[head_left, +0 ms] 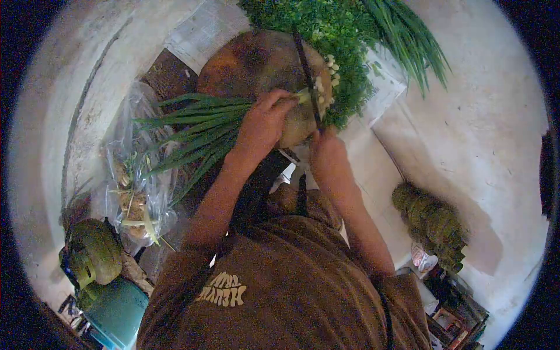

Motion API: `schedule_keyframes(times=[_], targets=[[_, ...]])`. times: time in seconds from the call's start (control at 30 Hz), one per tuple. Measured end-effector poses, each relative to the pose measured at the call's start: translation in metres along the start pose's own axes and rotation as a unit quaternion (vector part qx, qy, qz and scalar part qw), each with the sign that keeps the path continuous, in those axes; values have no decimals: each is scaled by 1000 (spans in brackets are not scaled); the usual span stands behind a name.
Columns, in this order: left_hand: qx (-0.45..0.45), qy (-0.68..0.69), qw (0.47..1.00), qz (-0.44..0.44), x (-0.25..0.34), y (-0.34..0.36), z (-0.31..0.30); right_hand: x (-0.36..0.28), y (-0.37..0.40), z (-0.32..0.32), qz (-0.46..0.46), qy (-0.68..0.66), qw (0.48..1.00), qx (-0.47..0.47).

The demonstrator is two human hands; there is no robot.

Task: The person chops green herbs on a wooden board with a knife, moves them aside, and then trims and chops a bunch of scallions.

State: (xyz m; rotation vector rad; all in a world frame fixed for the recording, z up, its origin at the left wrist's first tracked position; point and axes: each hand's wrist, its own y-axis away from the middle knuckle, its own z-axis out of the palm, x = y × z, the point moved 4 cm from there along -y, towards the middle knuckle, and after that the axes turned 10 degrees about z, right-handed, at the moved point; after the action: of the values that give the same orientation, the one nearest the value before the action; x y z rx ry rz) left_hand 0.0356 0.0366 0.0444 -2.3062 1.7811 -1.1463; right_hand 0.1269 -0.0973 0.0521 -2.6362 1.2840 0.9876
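My left hand (266, 121) is closed round a bunch of green onions (204, 119), whose long leaves trail off to the left. The white ends lie on a round wooden board (239, 64). In my right hand (328, 150) is the handle of a knife (305, 67), its dark blade lying across the onion ends and pointing up the frame. Small pale cut pieces (332, 69) sit at the board's right edge. Beside them spreads a heap of chopped greens (350, 87).
More long green onions (411, 44) lie on paper (385, 87) at the upper right. A clear plastic bag (137, 198) is at left, above a green gourd-like object (96, 251) and a teal container (119, 312). A stacked green-brown bundle (430, 224) stands at right.
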Motion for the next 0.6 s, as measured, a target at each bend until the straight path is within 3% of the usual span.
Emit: schedule_keyframes(times=[0.1,0.17,0.33,0.43,0.6], targets=[[5,-6,1000,-2,0,0,-2,-17,-31,-4,18,-40,999,-20],[14,-5,1000,-16,-3,1,1,-26,-37,-20,-45,-8,999,-18],[18,-2,999,-35,0,-1,0,-33,2,-48,-49,36,998,-12],[33,-15,999,-17,-4,-1,3,-27,7,-37,-14,4,999,-49],[11,11,1000,-22,-5,1,4,-8,-3,3,13,-4,1000,-18]])
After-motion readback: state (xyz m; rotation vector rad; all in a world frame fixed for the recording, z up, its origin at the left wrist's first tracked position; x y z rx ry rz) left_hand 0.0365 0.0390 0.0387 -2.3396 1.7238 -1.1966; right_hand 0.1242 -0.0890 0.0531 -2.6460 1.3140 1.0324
